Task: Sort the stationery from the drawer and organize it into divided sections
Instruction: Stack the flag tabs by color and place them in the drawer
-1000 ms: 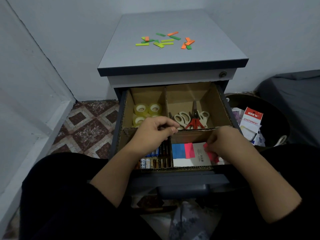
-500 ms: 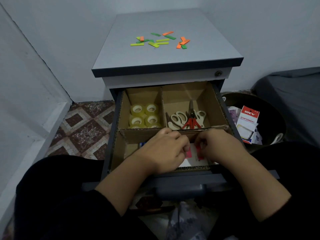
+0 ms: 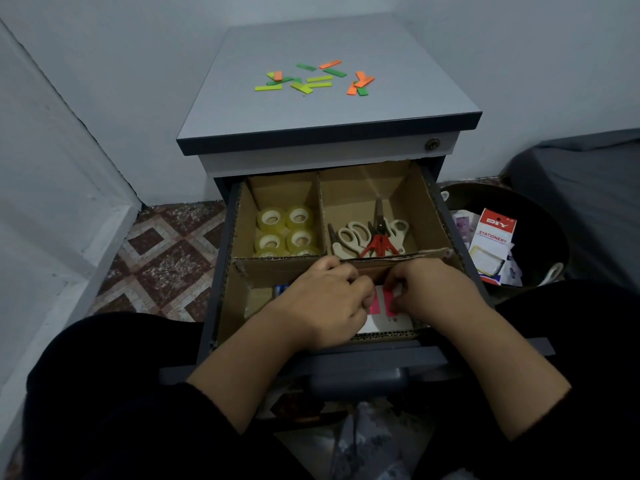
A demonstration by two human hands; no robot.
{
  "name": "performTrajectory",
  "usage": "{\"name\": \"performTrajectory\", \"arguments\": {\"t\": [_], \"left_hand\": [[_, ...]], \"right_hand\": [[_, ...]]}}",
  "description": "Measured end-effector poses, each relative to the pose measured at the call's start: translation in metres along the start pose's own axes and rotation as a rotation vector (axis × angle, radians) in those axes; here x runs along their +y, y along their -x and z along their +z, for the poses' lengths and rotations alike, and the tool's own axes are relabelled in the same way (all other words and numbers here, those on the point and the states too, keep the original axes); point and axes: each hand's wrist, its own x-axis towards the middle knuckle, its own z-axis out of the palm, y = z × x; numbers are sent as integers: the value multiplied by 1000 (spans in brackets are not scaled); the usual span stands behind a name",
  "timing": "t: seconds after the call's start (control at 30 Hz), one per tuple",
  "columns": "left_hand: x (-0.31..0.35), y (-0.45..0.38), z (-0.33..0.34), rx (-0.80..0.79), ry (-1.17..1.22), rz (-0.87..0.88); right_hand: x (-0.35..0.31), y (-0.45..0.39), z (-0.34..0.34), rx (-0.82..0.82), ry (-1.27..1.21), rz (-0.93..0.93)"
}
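Observation:
The open drawer holds a cardboard divider [image 3: 284, 266] with four sections. Several clear tape rolls [image 3: 285, 230] fill the back left section, and scissors [image 3: 372, 235] lie in the back right one. Both hands are over the front right section. My left hand [image 3: 323, 303] and my right hand [image 3: 427, 292] have curled fingers pinching at pink sticky flags [image 3: 381, 303] on a white card [image 3: 384, 323]. A bit of a blue battery [image 3: 281, 289] shows in the front left section; the rest is hidden by my left hand.
Green, yellow and orange sticky strips [image 3: 311, 79] lie scattered on the cabinet top [image 3: 381, 105]. A dark round bin [image 3: 540, 216] at the right holds a "DIY STATIONERY" packet [image 3: 493, 244]. The drawer handle [image 3: 360, 379] is near my knees. A wall stands at the left.
My left hand moved right from the batteries section to meet my right hand over the pink flags. My view shifted slightly.

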Motion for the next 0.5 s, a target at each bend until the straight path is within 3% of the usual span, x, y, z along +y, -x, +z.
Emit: {"name": "performTrajectory", "arguments": {"t": [0.5], "left_hand": [[-1,2,0,-8,44,-16]], "right_hand": [[-4,0,0,-2,10,-59]]}}
